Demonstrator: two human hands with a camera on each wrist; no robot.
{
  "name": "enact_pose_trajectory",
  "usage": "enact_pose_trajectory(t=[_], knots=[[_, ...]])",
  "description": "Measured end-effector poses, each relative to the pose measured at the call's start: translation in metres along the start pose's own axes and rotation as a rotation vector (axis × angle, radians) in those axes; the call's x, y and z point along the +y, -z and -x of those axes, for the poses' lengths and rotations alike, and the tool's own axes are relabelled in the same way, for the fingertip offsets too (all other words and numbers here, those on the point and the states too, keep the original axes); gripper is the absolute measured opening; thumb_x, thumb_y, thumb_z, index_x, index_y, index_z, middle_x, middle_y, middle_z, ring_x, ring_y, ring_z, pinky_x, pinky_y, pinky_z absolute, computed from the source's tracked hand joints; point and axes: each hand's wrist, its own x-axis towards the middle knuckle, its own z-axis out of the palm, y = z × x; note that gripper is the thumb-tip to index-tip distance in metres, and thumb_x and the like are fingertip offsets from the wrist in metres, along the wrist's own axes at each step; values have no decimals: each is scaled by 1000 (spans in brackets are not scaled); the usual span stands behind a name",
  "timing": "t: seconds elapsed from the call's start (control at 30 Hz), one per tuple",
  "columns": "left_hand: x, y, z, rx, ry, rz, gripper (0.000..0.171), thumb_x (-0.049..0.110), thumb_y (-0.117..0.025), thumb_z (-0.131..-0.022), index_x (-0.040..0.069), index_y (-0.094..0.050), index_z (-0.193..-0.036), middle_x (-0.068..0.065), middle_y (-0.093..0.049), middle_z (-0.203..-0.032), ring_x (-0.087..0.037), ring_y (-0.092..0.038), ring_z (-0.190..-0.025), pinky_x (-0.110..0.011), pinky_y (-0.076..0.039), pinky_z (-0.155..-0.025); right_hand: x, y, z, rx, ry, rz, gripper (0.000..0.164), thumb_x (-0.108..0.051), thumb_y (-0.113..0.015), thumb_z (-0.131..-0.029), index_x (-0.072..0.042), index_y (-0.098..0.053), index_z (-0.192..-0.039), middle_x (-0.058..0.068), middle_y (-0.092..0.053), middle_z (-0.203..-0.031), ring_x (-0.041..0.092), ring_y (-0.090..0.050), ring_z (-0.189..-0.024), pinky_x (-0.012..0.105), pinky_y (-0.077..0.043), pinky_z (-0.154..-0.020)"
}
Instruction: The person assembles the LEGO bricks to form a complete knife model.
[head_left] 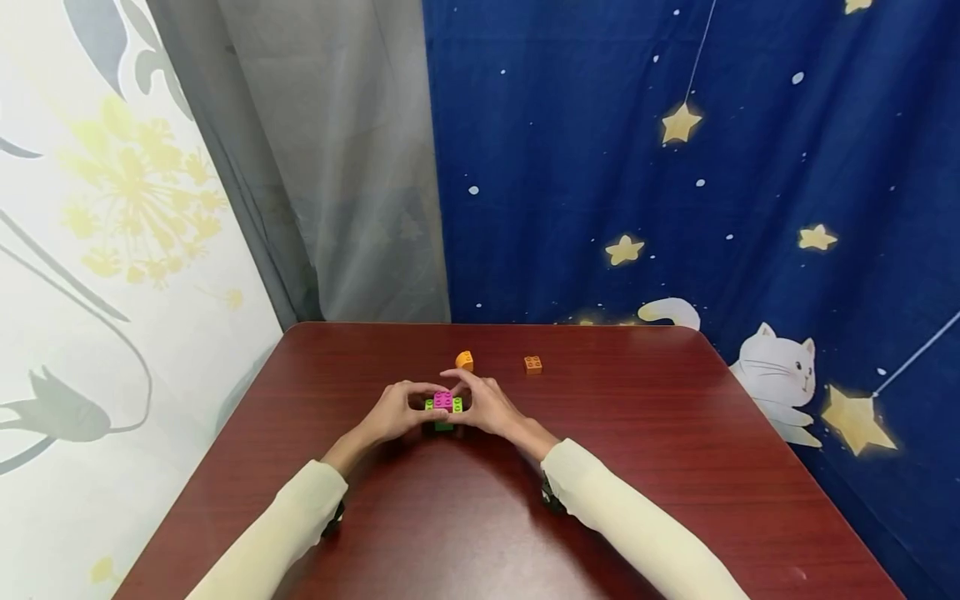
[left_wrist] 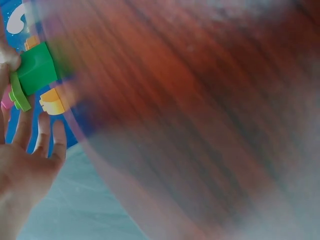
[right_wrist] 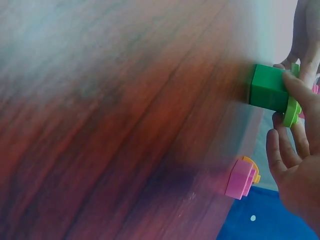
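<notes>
A small stack of toy building bricks (head_left: 443, 401) is held between both hands, over the middle of the table. Its bottom is a dark green brick (right_wrist: 268, 87), a wider lime-green plate (left_wrist: 20, 92) comes above that, and a magenta brick (head_left: 443, 399) tops it. My left hand (head_left: 397, 411) pinches the stack from the left, thumb on the near side. From the right, my right hand (head_left: 487, 406) grips it with thumb and forefinger. In the right wrist view the thumb lies against the green brick, while the other fingers spread below.
On the dark red table (head_left: 630, 450), a rounded orange brick (head_left: 465, 360) lies just beyond the hands. Farther right sits a square orange brick (head_left: 532, 364). The right wrist view shows a pink-looking brick (right_wrist: 239, 180) beside an orange curved piece. Curtains hang behind the table.
</notes>
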Motion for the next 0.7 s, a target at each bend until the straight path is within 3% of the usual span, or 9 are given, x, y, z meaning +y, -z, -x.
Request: enact_pose_trajectory(t=[0.3, 0.43, 0.7], knots=[[3, 0, -4, 0, 27, -59, 37, 34, -88, -85, 23, -79, -119, 2, -77, -105, -16, -69, -83, -28, -55, -71, 17, 19, 11, -71, -50, -87, 71, -21, -92, -81, -6, -58, -141, 5, -74, -112, 19, -73, -96, 29, -59, -82], [2, 2, -3, -4, 44, -47, 37, 35, -87, -86, 23, -79, -120, 2, -76, -105, -15, -69, -79, -27, -55, -71, 24, 30, 11, -59, -62, -68, 65, -26, -91, -83, -5, -63, -137, 7, -75, -112, 20, -72, -96, 33, -58, -84], [1, 3, 0, -9, 57, -32, 37, 38, -87, -86, 25, -79, -120, 3, -76, -108, -14, -71, -84, -28, -57, -76, 38, 44, 12, 15, -128, -46, 57, -19, -93, -80, -6, -68, -130, 9, -76, -107, 25, -72, -95, 43, -58, -85]])
